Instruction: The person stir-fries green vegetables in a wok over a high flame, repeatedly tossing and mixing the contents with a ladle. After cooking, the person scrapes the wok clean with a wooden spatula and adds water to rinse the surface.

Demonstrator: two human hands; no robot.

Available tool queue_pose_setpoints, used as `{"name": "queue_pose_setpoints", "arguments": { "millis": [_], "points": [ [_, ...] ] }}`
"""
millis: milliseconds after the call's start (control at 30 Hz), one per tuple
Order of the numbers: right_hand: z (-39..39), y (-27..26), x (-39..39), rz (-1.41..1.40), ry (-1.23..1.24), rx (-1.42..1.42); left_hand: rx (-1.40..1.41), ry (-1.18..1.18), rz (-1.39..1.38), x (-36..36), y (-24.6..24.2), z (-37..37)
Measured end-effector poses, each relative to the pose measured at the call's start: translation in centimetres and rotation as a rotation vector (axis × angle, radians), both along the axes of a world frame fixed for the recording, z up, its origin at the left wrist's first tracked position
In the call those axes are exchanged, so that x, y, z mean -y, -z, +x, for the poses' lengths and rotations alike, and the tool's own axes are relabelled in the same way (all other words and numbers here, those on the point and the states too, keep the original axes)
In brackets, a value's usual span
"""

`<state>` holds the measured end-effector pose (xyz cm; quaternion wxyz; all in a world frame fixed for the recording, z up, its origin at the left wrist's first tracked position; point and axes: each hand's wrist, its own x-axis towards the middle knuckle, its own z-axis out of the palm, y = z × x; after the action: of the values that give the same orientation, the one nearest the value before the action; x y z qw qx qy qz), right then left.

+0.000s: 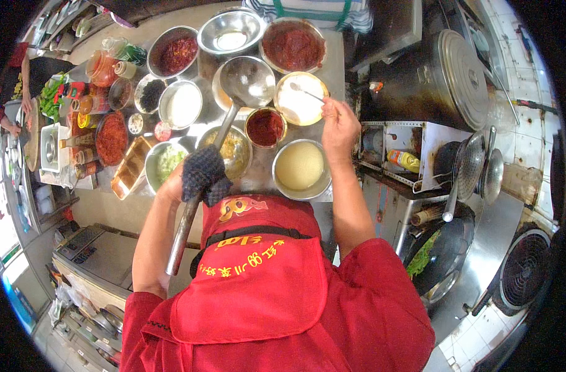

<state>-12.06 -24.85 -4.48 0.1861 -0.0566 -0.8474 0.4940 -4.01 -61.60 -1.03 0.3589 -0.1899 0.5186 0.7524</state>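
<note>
My left hand (173,181) grips the long metal handle of a large ladle (252,79) through a dark textured cloth (203,172). The ladle's broad bowl hangs above the bowls in the middle of the table, and I cannot tell what it holds. In my right hand (342,132) is a small metal spoon (314,96), its tip over a round container of white powder (299,109). Just left of that container is a pot of dark red sauce (265,128). Pale yellow liquid fills a metal bowl (300,165) below my right hand.
Around the ladle stand bowls of red paste (293,44), chili oil (177,53), white seasoning (180,103) and chopped greens (164,162). Chili flakes (111,138) and bottles line the left. On the right are a stockpot (431,79) and a wok (443,246). A person's hand (27,104) shows far left.
</note>
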Motion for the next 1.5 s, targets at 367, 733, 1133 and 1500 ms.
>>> {"name": "queue_pose_setpoints", "arguments": {
  "millis": [367, 733, 1133, 1500],
  "points": [
    [0.6, 4.4, -0.3, -0.238, 0.081, 0.153, -0.135, -0.063, -0.14, 1.2, 0.6, 1.2],
    [-0.9, 0.4, -0.6, -0.865, 0.24, 0.191, -0.282, 0.123, -0.246, 0.7, 0.7, 0.4],
    [0.4, 0.2, 0.9, 0.174, -0.062, -0.02, -0.308, 0.159, -0.185, 1.5, 1.7, 0.9],
    [-0.5, 4.2, -1.3, 0.109, 0.075, 0.031, -0.352, 0.125, -0.234, 2.6, 1.2, 1.9]
  ]
}}
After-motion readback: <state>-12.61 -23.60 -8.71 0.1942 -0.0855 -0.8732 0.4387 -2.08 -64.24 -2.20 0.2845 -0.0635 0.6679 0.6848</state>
